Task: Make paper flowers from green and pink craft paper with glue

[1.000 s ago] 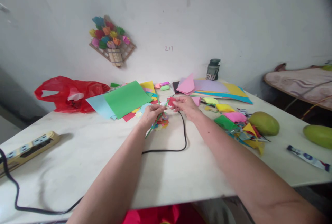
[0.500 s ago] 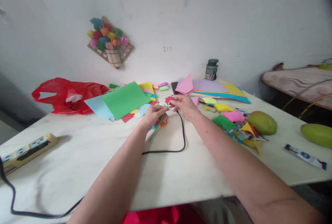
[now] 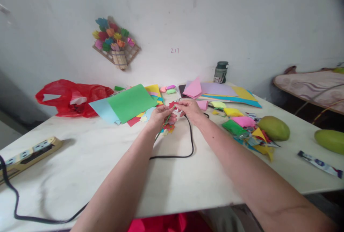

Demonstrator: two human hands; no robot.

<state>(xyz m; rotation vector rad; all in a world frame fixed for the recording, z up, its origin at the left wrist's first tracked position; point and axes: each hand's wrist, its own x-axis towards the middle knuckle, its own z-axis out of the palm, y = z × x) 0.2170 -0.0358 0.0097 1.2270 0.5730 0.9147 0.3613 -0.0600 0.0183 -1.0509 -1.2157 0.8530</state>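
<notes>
Two pinches, close together
Left hand grips a thin green stick, slanting below it; right hand pinches jagged red paper at its left.

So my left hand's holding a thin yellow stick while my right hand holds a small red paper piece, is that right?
Not quite: the thin stick in your left hand is green, as the head view shows. Your right hand does hold the small red paper piece.
</notes>
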